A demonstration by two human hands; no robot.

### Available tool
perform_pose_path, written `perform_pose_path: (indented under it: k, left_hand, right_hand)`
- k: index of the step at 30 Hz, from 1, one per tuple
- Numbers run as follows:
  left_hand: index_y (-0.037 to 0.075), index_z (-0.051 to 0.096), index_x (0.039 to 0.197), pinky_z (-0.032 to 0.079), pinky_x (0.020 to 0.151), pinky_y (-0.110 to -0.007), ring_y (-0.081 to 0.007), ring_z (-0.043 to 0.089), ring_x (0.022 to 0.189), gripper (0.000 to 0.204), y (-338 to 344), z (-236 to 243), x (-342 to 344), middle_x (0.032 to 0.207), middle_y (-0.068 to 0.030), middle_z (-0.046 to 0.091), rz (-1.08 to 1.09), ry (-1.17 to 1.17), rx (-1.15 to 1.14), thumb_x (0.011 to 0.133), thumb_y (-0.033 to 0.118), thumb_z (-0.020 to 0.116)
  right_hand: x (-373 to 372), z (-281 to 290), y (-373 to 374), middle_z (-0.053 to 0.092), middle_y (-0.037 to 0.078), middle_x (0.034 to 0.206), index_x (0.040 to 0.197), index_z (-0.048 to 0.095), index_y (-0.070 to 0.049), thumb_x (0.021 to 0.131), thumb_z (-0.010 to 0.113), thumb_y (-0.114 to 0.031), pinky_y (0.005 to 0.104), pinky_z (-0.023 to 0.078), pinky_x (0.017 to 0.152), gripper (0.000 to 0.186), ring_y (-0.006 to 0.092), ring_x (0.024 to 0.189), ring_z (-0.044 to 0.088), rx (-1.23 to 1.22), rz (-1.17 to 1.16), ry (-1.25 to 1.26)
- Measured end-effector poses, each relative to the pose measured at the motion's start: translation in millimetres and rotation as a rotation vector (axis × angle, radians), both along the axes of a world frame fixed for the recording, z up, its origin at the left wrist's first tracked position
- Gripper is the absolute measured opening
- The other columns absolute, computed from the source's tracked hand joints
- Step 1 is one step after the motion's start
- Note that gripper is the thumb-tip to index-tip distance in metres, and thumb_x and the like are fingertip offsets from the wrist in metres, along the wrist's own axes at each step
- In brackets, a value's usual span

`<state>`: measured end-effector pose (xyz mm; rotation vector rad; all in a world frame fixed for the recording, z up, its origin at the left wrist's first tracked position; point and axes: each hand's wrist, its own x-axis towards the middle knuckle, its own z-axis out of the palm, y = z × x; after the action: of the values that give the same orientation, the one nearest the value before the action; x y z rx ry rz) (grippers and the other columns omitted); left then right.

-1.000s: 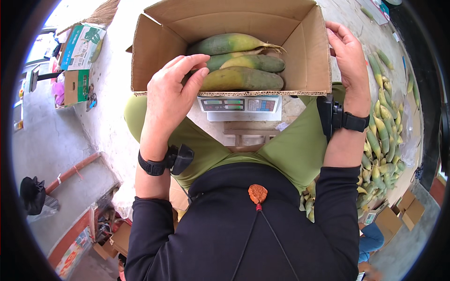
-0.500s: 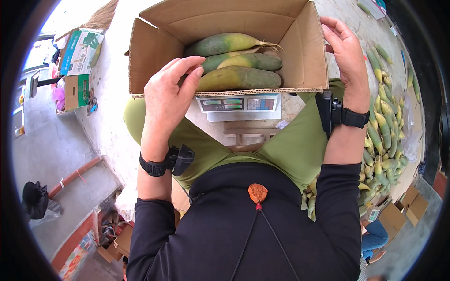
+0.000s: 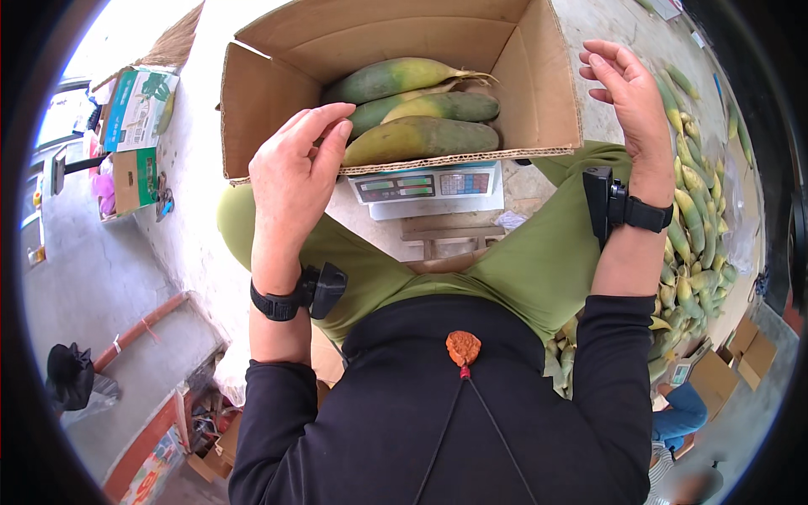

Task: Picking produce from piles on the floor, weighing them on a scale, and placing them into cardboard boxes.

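An open cardboard box (image 3: 522,93) rests on a white digital scale (image 3: 425,187) in front of my knees. Several long green radishes (image 3: 421,140) lie side by side in the box. Over the box's near edge, toward its left, is my left hand (image 3: 296,164); its thumb and forefinger are a little apart beside the nearest radish, with nothing seen between them. My right hand (image 3: 631,97) is raised just off the box's right side, fingers loosely bent and apart, holding nothing. Straps with black devices sit on both wrists.
A large pile of green radishes (image 3: 694,219) covers the floor to the right. Printed cartons (image 3: 139,109) stand at far left beside a straw broom (image 3: 175,38). Cardboard boxes (image 3: 711,379) and another person's jeans-clad leg (image 3: 680,414) appear at lower right.
My right hand has come away from the box's right edge, moving slightly right. The left hand stays by the near edge. The view has shifted a little, and the other person shows more.
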<state>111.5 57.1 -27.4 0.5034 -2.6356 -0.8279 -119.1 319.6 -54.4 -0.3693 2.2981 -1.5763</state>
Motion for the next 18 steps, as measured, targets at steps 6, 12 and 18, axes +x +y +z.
perform_pose_path:
  k: [6,12,18]
  left_hand:
    - [0.009,0.069,0.097,0.046,0.057,-0.025,-0.0140,0.058,0.057,0.013,-1.2,-3.7,-2.0,0.076,-0.0053,0.062,-0.004,0.037,0.014,0.087,0.015,0.063]
    - [0.008,0.069,0.095,0.046,0.057,-0.025,-0.0136,0.058,0.058,0.012,-4.5,-10.1,-5.0,0.074,-0.0047,0.062,-0.002,0.109,-0.065,0.087,0.013,0.062]
    - [0.007,0.069,0.094,0.046,0.057,-0.025,-0.0138,0.059,0.060,0.012,-4.4,-11.9,-1.7,0.074,-0.0053,0.063,-0.006,0.138,-0.078,0.088,0.013,0.061]
  right_hand:
    - [1.0,-2.9,13.8,0.065,0.003,0.105,0.114,0.062,-0.008,0.090,0.060,-0.025,0.0267,0.046,0.076,0.029,0.0116,0.092,0.061,0.042,-0.006,0.001]
    - [0.3,-5.5,30.9,0.067,0.003,0.102,0.113,0.062,-0.008,0.090,0.058,-0.026,0.0256,0.046,0.074,0.029,0.0104,0.089,0.061,0.102,-0.023,-0.003]
    - [0.2,-10.7,49.5,0.065,0.000,0.103,0.116,0.060,-0.011,0.092,0.057,-0.031,0.0246,0.045,0.078,0.031,0.0087,0.093,0.059,0.188,-0.018,-0.034]
